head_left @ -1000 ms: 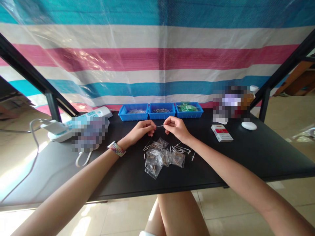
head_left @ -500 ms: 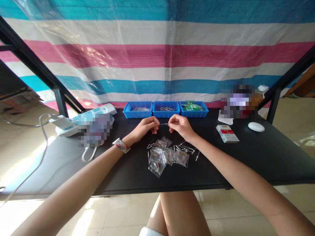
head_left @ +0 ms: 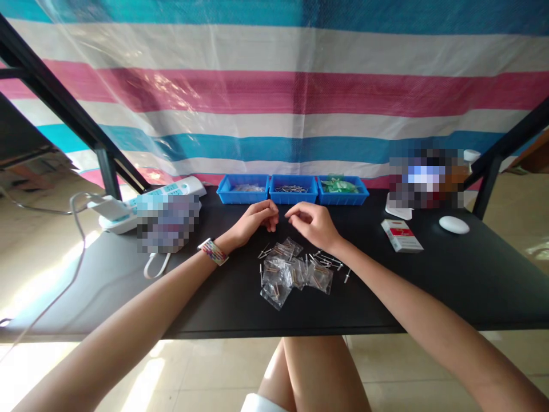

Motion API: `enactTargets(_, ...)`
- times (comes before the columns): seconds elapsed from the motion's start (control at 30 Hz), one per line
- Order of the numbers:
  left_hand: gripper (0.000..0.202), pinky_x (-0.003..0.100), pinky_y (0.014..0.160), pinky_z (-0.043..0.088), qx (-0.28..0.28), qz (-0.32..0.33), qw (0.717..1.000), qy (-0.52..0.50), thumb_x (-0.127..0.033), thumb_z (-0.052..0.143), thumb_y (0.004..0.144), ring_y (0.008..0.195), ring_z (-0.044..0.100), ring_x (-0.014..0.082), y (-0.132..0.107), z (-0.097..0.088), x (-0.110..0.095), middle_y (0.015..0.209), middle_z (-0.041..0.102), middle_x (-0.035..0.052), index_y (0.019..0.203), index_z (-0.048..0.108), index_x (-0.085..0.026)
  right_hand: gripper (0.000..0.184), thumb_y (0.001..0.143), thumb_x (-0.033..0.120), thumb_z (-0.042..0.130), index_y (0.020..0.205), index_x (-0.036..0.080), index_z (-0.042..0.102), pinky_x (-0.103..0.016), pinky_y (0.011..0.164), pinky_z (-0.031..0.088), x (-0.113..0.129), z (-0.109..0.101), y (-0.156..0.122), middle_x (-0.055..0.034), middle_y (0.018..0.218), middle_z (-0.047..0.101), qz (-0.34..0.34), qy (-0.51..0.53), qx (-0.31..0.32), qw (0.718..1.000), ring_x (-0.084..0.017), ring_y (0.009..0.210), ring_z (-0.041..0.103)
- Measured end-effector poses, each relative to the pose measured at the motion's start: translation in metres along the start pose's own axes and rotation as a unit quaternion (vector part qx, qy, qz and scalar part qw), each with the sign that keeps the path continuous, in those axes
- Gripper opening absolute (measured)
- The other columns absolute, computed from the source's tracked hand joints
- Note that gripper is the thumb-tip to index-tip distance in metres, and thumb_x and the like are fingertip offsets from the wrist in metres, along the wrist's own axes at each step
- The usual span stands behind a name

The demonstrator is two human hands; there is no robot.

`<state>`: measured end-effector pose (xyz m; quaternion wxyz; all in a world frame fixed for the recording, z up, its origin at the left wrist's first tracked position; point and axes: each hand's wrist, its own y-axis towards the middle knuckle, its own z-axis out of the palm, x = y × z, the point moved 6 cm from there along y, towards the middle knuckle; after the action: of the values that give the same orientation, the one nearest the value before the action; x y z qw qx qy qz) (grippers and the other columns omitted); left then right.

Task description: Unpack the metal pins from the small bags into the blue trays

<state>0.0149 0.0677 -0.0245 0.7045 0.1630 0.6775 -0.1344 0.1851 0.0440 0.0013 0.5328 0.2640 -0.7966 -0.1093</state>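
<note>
My left hand (head_left: 256, 218), with a patterned band on its wrist, rests on the black table (head_left: 450, 280) with its fingers curled shut. My right hand (head_left: 313, 224) lies just to its right, fingers loosely curled in a pinch, the fingertips of the two hands almost meeting. What either hand holds is too small to make out. Just in front of both hands lie several small clear bags (head_left: 291, 273) with pins inside, and loose metal pins (head_left: 328, 262).
Three blue trays stand in a row at the back: left (head_left: 242, 189), middle (head_left: 293, 189) with metal pins, right (head_left: 343, 189) with green pieces. A power strip (head_left: 171, 191) and cable lie at left, a red-white box (head_left: 402, 235) and a white oval object (head_left: 453, 224) at right.
The thin pin that both hands held between their fingertips no longer shows. My right hand's fingertips have closed in toward the left hand. The view has shifted slightly.
</note>
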Motion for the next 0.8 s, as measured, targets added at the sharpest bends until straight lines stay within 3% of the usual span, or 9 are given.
enactTargets(0.1,0.028,0.024,0.059,0.046,-0.010,-0.006,1.000,-0.027,-0.043,0.069,0.087,0.059,0.059,0.0122,0.001,-0.002,0.002,0.072,0.064,0.0003,0.085,0.057,-0.017,0.020,0.092,0.012,0.061,0.098,0.021,0.079,-0.038,0.092,0.055,0.037,0.033,-0.017,-0.0054,0.100,0.078,-0.156,-0.061,0.143,0.975,-0.022,0.094,0.068)
enactTargets(0.2,0.033,0.024,0.058,0.046,-0.011,-0.013,0.999,-0.044,-0.048,0.065,0.090,0.059,0.057,0.0121,0.003,-0.004,0.005,0.071,0.063,0.0008,0.085,0.059,-0.016,0.022,0.095,0.014,0.063,0.108,0.020,0.079,-0.043,0.104,0.049,0.051,0.053,-0.031,-0.0082,0.113,0.077,-0.210,-0.122,0.205,0.948,-0.025,0.111,0.064)
enactTargets(0.43,0.035,0.025,0.058,0.044,-0.014,-0.015,0.999,-0.030,-0.051,0.064,0.092,0.059,0.056,0.0127,0.004,-0.005,0.005,0.070,0.062,0.0012,0.086,0.062,-0.016,0.022,0.098,0.010,0.063,0.108,0.019,0.080,-0.042,0.097,0.045,0.041,0.060,-0.034,-0.0097,0.107,0.075,-0.218,-0.232,0.213,0.924,-0.026,0.108,0.059)
enactTargets(0.6,0.037,0.024,0.059,0.045,-0.017,-0.016,1.000,-0.019,-0.052,0.066,0.091,0.061,0.057,0.0126,0.005,-0.005,0.004,0.072,0.063,0.0018,0.086,0.064,-0.015,0.024,0.096,0.009,0.063,0.109,0.020,0.080,-0.040,0.097,0.044,0.040,0.059,-0.031,-0.0090,0.103,0.071,-0.218,-0.234,0.206,0.925,-0.026,0.108,0.058)
enactTargets(0.8,0.037,0.024,0.060,0.045,-0.027,-0.019,0.999,-0.010,-0.052,0.066,0.090,0.063,0.058,0.0131,0.005,-0.006,0.004,0.074,0.063,0.0024,0.086,0.064,-0.015,0.018,0.093,0.006,0.065,0.093,0.020,0.077,-0.038,0.094,0.043,0.043,0.055,-0.029,-0.0084,0.101,0.068,-0.218,-0.236,0.206,0.924,-0.025,0.105,0.059)
